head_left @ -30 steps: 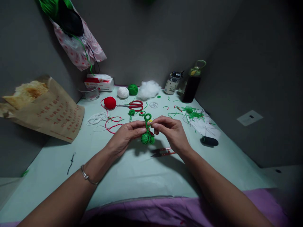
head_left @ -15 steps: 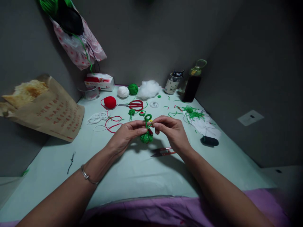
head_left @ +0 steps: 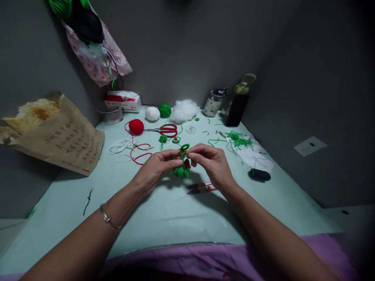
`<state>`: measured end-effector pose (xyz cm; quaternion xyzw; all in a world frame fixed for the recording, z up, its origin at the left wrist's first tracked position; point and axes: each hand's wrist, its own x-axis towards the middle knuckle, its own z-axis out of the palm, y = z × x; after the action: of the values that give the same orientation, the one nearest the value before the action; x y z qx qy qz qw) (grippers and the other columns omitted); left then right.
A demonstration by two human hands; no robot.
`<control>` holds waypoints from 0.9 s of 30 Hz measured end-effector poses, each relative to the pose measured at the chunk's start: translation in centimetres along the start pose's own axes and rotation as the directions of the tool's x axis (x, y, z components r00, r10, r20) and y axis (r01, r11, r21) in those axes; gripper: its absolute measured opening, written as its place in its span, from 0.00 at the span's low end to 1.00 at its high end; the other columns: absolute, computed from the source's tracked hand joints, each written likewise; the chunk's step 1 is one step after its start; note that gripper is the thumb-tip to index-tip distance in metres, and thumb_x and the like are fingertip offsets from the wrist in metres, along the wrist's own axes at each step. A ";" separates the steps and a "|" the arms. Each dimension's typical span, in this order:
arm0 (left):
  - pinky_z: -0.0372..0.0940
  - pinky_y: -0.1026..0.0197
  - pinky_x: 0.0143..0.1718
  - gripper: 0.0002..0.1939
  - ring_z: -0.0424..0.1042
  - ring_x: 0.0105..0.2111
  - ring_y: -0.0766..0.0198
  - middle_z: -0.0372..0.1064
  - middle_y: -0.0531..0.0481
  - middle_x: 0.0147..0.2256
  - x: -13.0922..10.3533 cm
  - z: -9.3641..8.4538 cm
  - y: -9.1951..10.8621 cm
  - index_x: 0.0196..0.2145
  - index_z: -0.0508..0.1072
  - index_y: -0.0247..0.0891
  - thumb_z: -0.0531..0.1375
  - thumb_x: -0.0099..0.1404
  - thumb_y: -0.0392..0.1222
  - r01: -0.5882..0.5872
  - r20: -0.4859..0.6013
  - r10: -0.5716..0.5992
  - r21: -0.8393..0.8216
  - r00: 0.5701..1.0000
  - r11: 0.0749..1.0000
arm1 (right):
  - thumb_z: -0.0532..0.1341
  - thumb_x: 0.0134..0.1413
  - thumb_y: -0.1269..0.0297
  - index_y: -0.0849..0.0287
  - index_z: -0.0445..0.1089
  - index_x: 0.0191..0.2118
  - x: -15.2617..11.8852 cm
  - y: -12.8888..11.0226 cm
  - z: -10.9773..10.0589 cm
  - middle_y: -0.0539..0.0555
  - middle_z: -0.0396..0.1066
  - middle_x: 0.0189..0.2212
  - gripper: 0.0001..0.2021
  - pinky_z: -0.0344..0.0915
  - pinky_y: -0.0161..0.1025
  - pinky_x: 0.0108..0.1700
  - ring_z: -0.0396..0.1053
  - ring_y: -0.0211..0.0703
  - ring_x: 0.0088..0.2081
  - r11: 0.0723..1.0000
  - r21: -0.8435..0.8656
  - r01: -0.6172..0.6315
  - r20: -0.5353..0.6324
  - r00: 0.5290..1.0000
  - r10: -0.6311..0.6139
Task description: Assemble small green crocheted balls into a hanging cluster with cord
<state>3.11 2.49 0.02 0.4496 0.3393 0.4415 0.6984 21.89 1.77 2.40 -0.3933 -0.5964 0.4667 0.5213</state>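
Observation:
A small green crocheted piece (head_left: pixel 181 170) with a dark red part on its right side hangs between my hands, above the table. My left hand (head_left: pixel 159 166) pinches its upper part between thumb and fingers. A green ring-shaped loop (head_left: pixel 184 147) stands up above the fingertips. On the right, my right hand (head_left: pixel 208 160) is closed in a pinch at the loop's base, where a bit of yellow shows; what lies between its fingertips is too small to make out. Red-handled thread snips (head_left: pixel 202 188) lie just below my right hand.
Behind my hands lie red-handled scissors (head_left: pixel 167 130), a red yarn ball (head_left: pixel 136 127), white stuffing (head_left: pixel 184 111) and green yarn scraps (head_left: pixel 241 139). A paper bag (head_left: pixel 68 136) of bread stands left. At the back right are a bottle (head_left: pixel 238 107) and a patterned cup (head_left: pixel 212 106).
The green loop has tilted and dropped slightly toward my right fingertips. My right hand has shifted a little left, while my left hand stays nearly still.

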 end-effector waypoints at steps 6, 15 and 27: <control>0.65 0.59 0.44 0.15 0.75 0.40 0.60 0.80 0.47 0.39 -0.2 0.2 0.4 0.45 0.82 0.40 0.70 0.59 0.41 0.013 0.037 -0.014 0.022 0.999 1.000 | 0.71 0.51 0.62 0.57 0.79 0.32 0.1 0.3 -0.2 0.49 0.75 0.28 0.05 0.68 0.36 0.32 0.67 0.35 0.26 1.000 0.001 0.001 -0.011 1.000 -0.001; 0.65 0.58 0.45 0.16 0.75 0.42 0.58 0.80 0.45 0.42 -0.3 0.3 0.5 0.46 0.82 0.40 0.70 0.59 0.42 0.010 0.036 -0.011 0.025 0.999 1.000 | 0.71 0.51 0.62 0.57 0.79 0.32 0.2 0.6 -0.4 0.49 0.74 0.26 0.05 0.67 0.37 0.32 0.66 0.36 0.25 1.000 0.013 -0.005 -0.021 1.000 0.005; 0.64 0.59 0.45 0.15 0.74 0.41 0.60 0.80 0.47 0.42 -0.3 0.1 0.4 0.46 0.83 0.42 0.69 0.60 0.41 0.016 0.040 -0.017 0.017 0.999 1.000 | 0.71 0.52 0.64 0.57 0.80 0.32 0.1 0.3 -0.3 0.49 0.74 0.27 0.03 0.67 0.36 0.31 0.67 0.34 0.25 1.000 -0.014 0.010 -0.008 1.000 -0.010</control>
<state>2.96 2.30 0.50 0.4613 0.3324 0.4240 0.7049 22.15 1.99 2.10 -0.3957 -0.5997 0.4582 0.5232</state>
